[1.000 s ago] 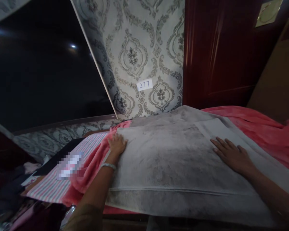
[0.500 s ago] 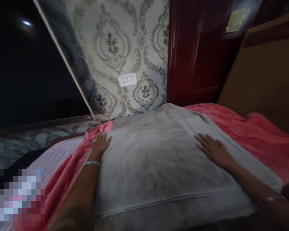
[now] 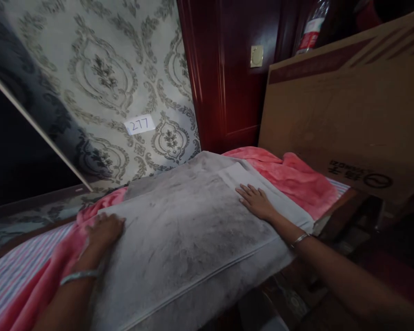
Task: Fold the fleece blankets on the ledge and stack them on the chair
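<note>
left hand (image 3: 105, 233) at left edge of gray cloth (image 3: 186, 230), fingers too blurry to tell | gray cloth in the middle, folded, fuzzy, dark smudges, pale sides | right hand (image 3: 258, 202) flat on its right part, fingers a bit spread

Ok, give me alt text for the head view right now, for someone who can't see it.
The right hand lies flat on a gray cloth; the left hand, blurred, is at the cloth's left edge. A pink blanket shows on both sides of the cloth. Behind are patterned wallpaper with a 277 label and, at right, a cardboard box.
</note>
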A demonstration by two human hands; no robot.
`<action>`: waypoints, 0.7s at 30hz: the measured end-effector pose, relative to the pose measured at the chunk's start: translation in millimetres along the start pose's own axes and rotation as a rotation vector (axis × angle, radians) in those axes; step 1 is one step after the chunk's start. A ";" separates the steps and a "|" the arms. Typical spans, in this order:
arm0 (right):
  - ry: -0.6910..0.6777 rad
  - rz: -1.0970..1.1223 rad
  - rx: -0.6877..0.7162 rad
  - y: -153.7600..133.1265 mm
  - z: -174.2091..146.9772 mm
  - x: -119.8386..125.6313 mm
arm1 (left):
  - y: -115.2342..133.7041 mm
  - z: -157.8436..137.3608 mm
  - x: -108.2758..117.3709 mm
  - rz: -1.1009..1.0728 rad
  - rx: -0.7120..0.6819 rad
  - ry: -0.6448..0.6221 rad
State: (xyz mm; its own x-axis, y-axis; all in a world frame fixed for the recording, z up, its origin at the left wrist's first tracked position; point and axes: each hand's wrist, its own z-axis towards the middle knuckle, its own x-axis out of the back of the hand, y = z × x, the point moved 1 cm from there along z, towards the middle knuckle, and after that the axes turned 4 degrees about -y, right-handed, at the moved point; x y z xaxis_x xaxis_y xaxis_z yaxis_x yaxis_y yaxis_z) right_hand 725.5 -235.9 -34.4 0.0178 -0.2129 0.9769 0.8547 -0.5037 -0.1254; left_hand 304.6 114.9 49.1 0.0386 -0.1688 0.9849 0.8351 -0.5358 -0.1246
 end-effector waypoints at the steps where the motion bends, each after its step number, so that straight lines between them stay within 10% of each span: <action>1: -0.009 0.006 -0.004 -1.2 -0.3 1.7 | 15.4 -12.9 2.1 0.010 -0.006 -0.018; 6: -0.008 0.016 -0.002 -1.9 0.0 5.5 | 58.3 -88.2 -8.3 -0.024 -0.231 -0.134; 14: -0.034 0.029 0.007 2.3 -2.4 8.2 | -17.5 -155.9 -30.0 -0.095 0.001 -0.066; 21: -0.106 0.079 0.019 10.5 2.2 15.0 | -36.6 -204.7 -23.7 -0.195 0.024 -0.070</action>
State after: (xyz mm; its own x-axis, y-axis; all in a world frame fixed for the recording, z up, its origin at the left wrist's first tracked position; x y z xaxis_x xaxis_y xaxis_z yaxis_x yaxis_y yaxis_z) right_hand 735.9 -242.6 -20.7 0.1390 -0.1611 0.9771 0.8580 -0.4730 -0.2001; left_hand 160.8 -30.8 5.7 -0.0874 -0.0060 0.9962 0.8432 -0.5330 0.0708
